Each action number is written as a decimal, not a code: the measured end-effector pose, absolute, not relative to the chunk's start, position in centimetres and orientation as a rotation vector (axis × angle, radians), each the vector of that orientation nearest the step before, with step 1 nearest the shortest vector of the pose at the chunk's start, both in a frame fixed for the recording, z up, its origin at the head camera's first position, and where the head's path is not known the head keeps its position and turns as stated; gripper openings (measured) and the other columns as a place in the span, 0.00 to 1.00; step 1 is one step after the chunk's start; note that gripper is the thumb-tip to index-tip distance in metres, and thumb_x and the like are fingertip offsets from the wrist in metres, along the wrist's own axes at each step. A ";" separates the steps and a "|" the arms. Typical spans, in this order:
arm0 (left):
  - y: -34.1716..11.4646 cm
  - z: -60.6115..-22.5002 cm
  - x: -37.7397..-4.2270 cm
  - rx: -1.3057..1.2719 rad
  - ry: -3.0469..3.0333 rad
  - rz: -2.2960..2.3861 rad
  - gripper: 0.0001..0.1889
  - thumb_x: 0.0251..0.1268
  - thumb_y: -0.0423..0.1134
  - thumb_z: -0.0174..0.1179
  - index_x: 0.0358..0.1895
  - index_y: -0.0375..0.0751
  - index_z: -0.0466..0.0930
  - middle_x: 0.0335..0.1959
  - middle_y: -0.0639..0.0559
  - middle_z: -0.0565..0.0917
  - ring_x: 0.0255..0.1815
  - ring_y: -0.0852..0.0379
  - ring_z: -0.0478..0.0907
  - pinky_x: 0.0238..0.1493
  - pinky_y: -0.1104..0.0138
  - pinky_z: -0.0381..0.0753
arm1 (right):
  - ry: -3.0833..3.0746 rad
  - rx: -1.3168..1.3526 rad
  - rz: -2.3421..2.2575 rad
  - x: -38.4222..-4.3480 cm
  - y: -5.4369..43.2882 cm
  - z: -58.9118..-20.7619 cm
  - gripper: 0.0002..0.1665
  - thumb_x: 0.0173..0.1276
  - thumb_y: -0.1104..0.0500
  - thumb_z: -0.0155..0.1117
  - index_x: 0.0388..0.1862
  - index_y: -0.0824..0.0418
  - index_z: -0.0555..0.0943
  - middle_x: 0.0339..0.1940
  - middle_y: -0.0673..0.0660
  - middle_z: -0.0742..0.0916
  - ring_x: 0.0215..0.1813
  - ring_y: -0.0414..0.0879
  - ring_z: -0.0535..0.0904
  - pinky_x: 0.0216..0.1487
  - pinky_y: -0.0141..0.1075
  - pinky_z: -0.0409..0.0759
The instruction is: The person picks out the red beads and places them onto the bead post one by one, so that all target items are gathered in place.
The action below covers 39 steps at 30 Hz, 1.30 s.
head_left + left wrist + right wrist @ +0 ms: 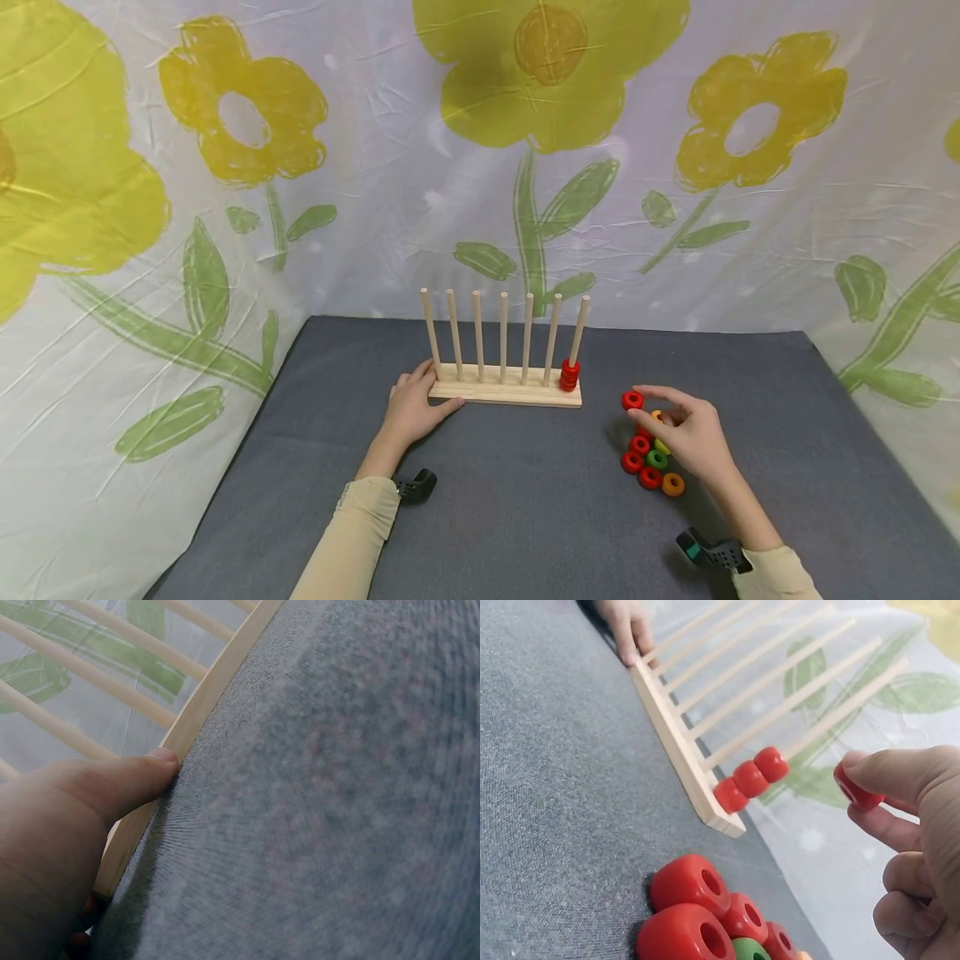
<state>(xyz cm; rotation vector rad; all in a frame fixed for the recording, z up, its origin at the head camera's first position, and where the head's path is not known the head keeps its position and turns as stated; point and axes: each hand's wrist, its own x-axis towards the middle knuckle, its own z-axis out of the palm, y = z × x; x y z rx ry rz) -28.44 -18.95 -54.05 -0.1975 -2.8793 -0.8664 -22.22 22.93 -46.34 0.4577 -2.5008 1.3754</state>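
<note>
A wooden peg rack (495, 393) with several upright pegs stands at the table's middle. My left hand (410, 410) holds its left end, the thumb (142, 780) along the front edge of the base. Three red beads (751, 779) are stacked on the rightmost peg. To the right of the rack my right hand (693, 433) pinches a red bead (857, 789) between thumb and fingers, above the loose beads and apart from the peg. The left hand's other fingers are mostly hidden in the left wrist view.
Loose beads lie grouped under my right hand: several red beads (650, 477), a green bead (657, 460), an orange bead (673, 485) and partly covered yellow ones. A dark grey cloth (510, 517) covers the table. Behind hangs a flower-print curtain (375, 208).
</note>
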 end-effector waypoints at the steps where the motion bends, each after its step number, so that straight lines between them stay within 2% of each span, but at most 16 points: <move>1: -19.0 -54.1 -28.4 -0.197 -2.880 -0.866 0.43 0.64 0.62 0.68 0.75 0.38 0.69 0.78 0.40 0.61 0.66 0.37 0.65 0.60 0.45 0.62 | -2.498 0.461 1.380 -22.1 22.7 -46.0 0.20 0.65 0.66 0.75 0.56 0.65 0.86 0.10 0.49 0.65 0.14 0.30 0.53 0.13 0.36 0.57; 5: -19.0 -54.1 -28.5 -0.193 -2.882 -0.865 0.43 0.64 0.61 0.68 0.75 0.38 0.69 0.78 0.40 0.61 0.66 0.37 0.64 0.61 0.44 0.62 | -2.499 0.479 1.392 -22.6 22.9 -46.4 0.20 0.66 0.63 0.75 0.57 0.62 0.86 0.10 0.47 0.65 0.13 0.34 0.55 0.13 0.36 0.56; 9: -19.0 -54.1 -28.5 -0.191 -2.884 -0.859 0.43 0.64 0.61 0.68 0.75 0.38 0.69 0.78 0.40 0.61 0.66 0.37 0.64 0.61 0.44 0.62 | -2.486 0.494 1.408 -22.6 22.3 -45.6 0.20 0.65 0.65 0.75 0.56 0.62 0.86 0.10 0.47 0.65 0.13 0.35 0.55 0.13 0.37 0.55; 14: -19.0 -54.2 -28.6 -0.192 -2.882 -0.859 0.43 0.63 0.61 0.68 0.75 0.39 0.69 0.78 0.40 0.61 0.66 0.37 0.65 0.61 0.44 0.62 | -2.461 0.494 1.441 -22.1 21.1 -44.2 0.20 0.63 0.68 0.75 0.55 0.66 0.86 0.10 0.46 0.64 0.13 0.31 0.52 0.13 0.37 0.55; 23: -18.9 -54.2 -28.6 -0.193 -2.883 -0.865 0.43 0.63 0.61 0.68 0.75 0.38 0.69 0.78 0.40 0.61 0.66 0.38 0.65 0.61 0.45 0.62 | -2.457 0.499 1.424 -22.5 20.4 -43.9 0.19 0.63 0.68 0.76 0.53 0.67 0.86 0.10 0.46 0.64 0.13 0.32 0.53 0.13 0.35 0.55; 28: -18.9 -54.2 -28.6 -0.196 -2.883 -0.852 0.43 0.63 0.61 0.68 0.75 0.38 0.69 0.78 0.40 0.61 0.65 0.37 0.65 0.60 0.45 0.62 | -2.451 0.489 1.409 -23.4 20.6 -45.1 0.20 0.62 0.67 0.76 0.54 0.65 0.86 0.10 0.47 0.64 0.14 0.30 0.51 0.13 0.35 0.54; 32: -18.9 -54.3 -28.6 -0.195 -2.886 -0.845 0.44 0.63 0.62 0.67 0.75 0.38 0.68 0.78 0.40 0.61 0.65 0.38 0.65 0.60 0.45 0.62 | -2.459 0.474 1.407 -24.5 21.1 -46.5 0.21 0.63 0.63 0.77 0.56 0.60 0.87 0.10 0.47 0.64 0.13 0.28 0.52 0.13 0.35 0.54; 39: -18.9 -54.2 -28.6 -0.194 -2.879 -0.848 0.44 0.64 0.62 0.67 0.76 0.38 0.68 0.78 0.40 0.61 0.65 0.37 0.65 0.60 0.45 0.62 | -2.448 0.474 1.407 -25.2 21.2 -46.5 0.20 0.64 0.56 0.78 0.55 0.54 0.88 0.09 0.48 0.64 0.13 0.38 0.54 0.12 0.36 0.55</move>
